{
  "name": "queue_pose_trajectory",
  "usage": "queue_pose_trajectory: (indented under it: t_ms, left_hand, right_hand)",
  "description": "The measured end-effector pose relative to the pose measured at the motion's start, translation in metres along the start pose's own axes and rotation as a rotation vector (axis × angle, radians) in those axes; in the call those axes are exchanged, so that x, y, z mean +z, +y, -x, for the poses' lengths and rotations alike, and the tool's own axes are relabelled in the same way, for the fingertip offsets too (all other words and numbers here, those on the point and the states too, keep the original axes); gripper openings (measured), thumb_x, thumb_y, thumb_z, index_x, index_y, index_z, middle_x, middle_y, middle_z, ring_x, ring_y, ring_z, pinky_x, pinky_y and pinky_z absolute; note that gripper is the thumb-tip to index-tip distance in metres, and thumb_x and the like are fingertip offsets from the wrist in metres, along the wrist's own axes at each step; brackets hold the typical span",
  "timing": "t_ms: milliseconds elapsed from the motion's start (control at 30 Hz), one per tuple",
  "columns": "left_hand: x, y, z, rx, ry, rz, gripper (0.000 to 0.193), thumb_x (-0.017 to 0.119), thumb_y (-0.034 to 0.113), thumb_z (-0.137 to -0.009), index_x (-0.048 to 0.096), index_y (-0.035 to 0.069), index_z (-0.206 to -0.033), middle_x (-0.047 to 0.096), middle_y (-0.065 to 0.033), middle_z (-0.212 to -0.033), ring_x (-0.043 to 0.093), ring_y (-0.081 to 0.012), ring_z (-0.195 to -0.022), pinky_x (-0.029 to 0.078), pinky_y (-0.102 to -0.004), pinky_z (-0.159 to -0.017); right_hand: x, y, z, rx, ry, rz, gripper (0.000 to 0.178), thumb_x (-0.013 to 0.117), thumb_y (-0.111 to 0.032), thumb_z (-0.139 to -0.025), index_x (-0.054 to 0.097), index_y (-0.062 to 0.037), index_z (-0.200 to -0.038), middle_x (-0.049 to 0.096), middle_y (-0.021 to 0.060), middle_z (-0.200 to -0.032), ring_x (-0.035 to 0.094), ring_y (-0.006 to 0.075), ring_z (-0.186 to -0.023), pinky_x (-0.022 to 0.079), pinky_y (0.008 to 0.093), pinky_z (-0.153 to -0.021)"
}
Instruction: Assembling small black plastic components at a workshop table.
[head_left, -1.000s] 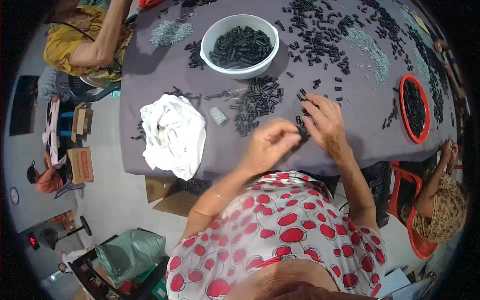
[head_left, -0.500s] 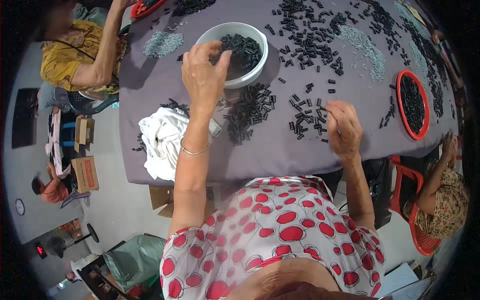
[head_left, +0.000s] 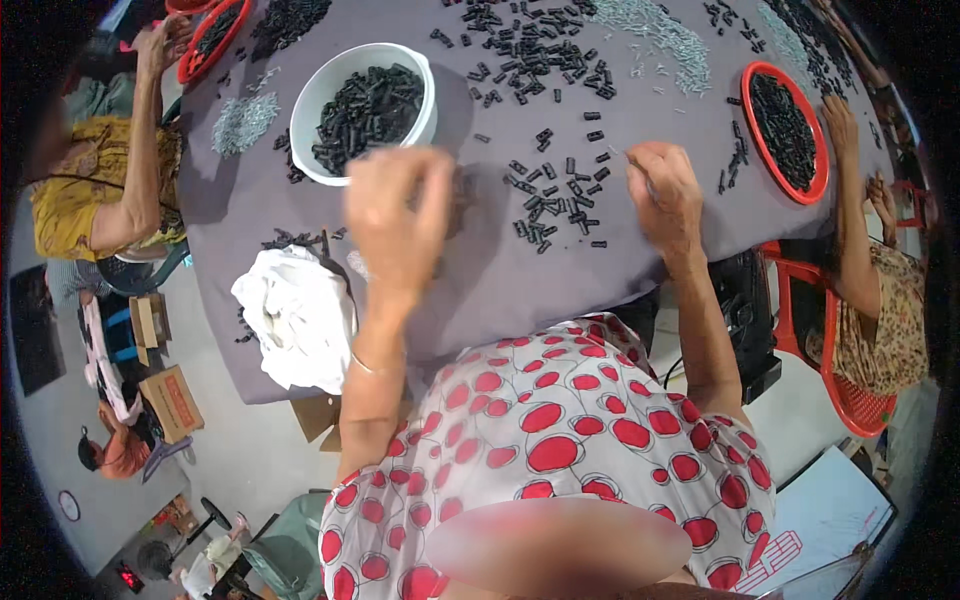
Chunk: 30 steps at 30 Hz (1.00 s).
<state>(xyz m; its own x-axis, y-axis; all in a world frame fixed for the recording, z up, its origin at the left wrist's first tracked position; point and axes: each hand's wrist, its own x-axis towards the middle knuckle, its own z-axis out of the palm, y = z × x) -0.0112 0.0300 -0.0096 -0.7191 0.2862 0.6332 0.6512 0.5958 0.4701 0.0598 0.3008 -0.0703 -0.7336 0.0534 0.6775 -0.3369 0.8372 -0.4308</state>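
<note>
My left hand [head_left: 398, 215] is blurred, just on the near side of a white bowl [head_left: 431, 110] filled with short black tubular pieces [head_left: 368, 115]. Its thumb stands apart from the fingers, and I see nothing between them. Beneath this hand lies a heap of similar pieces, mostly hidden. My right hand [head_left: 665, 190] hovers right of a small scatter of black pieces [head_left: 548, 205], thumb and fingers pinched together. A thin pale sliver shows by its fingertips, but I cannot make out what those fingers hold.
A white cloth [head_left: 295, 320] is bunched at the table's left front. Red trays [head_left: 820, 150] of black pieces stand at right and far left. Silvery small pins [head_left: 245, 122] lie in heaps. Co-workers sit on both sides, one beside a red chair [head_left: 800, 310].
My left hand has come back from over the bowl toward me. The right hand remains pinched beside the scatter. The whole view has shifted, so the table things appear further left.
</note>
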Motion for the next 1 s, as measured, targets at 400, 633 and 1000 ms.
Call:
queue_pose_trajectory:
  t_ms: [400, 633, 1000]
  left_hand:
    - [0.021, 0.047, 0.072, -0.342, -0.356, 0.510, 0.012, 0.069, 0.003, -0.075, 0.066, 0.001, -0.086, 0.062, -0.0065, -0.084, 0.059, -0.0133, -0.070, 0.047, -0.0245, -0.061]
    - [0.023, 0.046, 0.080, -0.666, -0.296, 0.859, 0.010, 0.065, 0.003, -0.083, 0.066, -0.001, -0.092, 0.062, -0.0019, -0.087, 0.057, -0.0076, -0.072, 0.045, -0.0200, -0.064]
    - [0.026, 0.054, 0.079, -0.989, -0.181, 1.239, 0.017, 0.064, 0.005, -0.085, 0.062, -0.001, -0.101, 0.067, -0.0059, -0.087, 0.062, -0.0100, -0.073, 0.050, -0.0216, -0.068]
  right_hand:
    - [0.018, 0.019, -0.038, 0.051, -0.376, 0.165, 0.011, 0.063, -0.011, -0.075, 0.063, -0.0088, -0.086, 0.055, 0.0059, -0.082, 0.051, 0.0258, -0.086, 0.039, 0.0394, -0.072]
    - [0.014, -0.013, -0.031, 0.005, -0.345, -0.023, 0.012, 0.066, -0.009, -0.073, 0.063, -0.0080, -0.084, 0.056, 0.0042, -0.078, 0.053, 0.0236, -0.080, 0.038, 0.0373, -0.070]
    - [0.016, -0.083, 0.004, 0.031, -0.146, -0.225, 0.020, 0.070, -0.007, -0.065, 0.062, -0.0101, -0.083, 0.059, 0.0019, -0.085, 0.054, 0.0235, -0.079, 0.038, 0.0353, -0.071]
